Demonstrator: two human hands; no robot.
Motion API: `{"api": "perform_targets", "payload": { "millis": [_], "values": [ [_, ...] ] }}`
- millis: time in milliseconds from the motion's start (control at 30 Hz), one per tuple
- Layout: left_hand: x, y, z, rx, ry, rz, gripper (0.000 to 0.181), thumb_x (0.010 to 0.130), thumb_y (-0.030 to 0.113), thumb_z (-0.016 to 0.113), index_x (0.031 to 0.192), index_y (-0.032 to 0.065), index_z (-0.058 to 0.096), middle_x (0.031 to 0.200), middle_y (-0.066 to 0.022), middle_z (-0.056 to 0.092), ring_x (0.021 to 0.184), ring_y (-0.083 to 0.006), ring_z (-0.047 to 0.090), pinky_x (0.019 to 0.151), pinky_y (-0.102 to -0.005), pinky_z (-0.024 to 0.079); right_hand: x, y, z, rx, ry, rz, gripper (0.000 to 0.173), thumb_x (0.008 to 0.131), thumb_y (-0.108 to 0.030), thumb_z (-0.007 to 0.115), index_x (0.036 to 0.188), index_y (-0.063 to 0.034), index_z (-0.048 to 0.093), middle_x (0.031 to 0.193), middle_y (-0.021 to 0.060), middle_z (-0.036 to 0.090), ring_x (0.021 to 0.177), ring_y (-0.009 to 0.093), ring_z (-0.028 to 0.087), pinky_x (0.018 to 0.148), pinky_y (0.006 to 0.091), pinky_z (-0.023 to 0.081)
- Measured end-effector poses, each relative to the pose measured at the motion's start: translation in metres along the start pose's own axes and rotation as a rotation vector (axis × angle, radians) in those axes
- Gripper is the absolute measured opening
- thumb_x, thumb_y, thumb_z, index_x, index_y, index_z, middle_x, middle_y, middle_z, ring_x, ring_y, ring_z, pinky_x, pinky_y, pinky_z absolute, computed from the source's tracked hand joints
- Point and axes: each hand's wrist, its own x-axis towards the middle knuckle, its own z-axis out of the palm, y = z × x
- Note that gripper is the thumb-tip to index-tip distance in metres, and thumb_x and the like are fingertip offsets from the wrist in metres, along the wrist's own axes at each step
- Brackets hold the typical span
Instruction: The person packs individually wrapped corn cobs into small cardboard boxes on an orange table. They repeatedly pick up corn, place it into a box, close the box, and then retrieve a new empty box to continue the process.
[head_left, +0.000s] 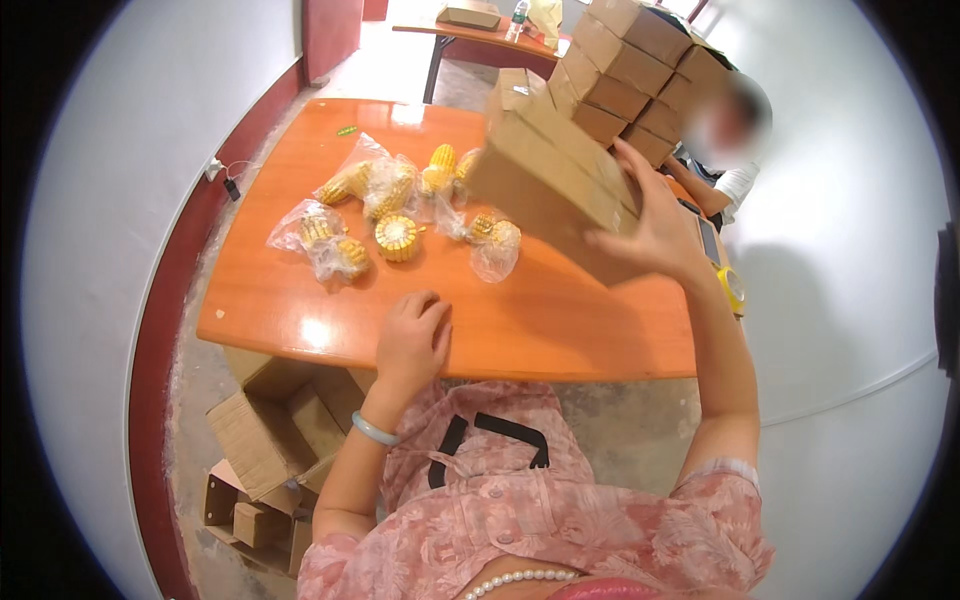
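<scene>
My right hand (649, 217) grips one end of a closed cardboard box (551, 180), thumb on the near side and fingers over the far side, and holds it tilted above the right part of the orange table (450, 337). Resting at the table's near edge, my left hand (415, 334) has loosely curled fingers and nothing visible in it. Beyond it lies a cut piece of corn cob (397, 238). Around that are several corn pieces in clear plastic bags, such as a bagged pair (334, 244) to the left and a bagged piece (496, 244) to the right.
Cardboard boxes (626, 67) are stacked at the far right, beside a seated person (720, 187). A yellow tape roll (731, 291) lies at the right table edge. Open cartons (277, 427) stand on the floor at lower left. Behind is another table (480, 37) with a bottle (517, 20).
</scene>
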Motion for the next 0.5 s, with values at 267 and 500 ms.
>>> {"api": "perform_targets", "payload": {
  "millis": [267, 500],
  "values": [
    [0.002, -0.002, -0.001, -0.045, 0.042, -0.015, 0.017, 0.084, 0.003, 0.07, 0.1, -0.0018, 0.069, 0.111, -0.0163, 0.067, 0.105, -0.0359, 0.064, 0.09, -0.0449, 0.054, 0.182, 0.036, 0.074, -0.38, 0.066, 0.314, 0.116, 0.063, -0.074, 0.08, 0.142, 0.0052, 0.049, 0.135, 0.0269, 0.063, 0.127, 0.041, 0.06, 0.105, 0.0457, 0.05],
    [0.002, -0.005, 0.002, -0.019, 0.046, -0.047, 0.018, 0.085, 0.005, 0.072, 0.102, -0.0013, 0.071, 0.112, -0.0152, 0.069, 0.107, -0.0359, 0.066, 0.091, -0.0438, 0.055, 0.26, 0.06, 0.09, -0.557, 0.056, 0.455, 0.118, 0.062, -0.076, 0.078, 0.139, 0.0101, 0.051, 0.128, 0.0247, 0.069, 0.117, 0.035, 0.069, 0.097, 0.0413, 0.055]
  ]
}}
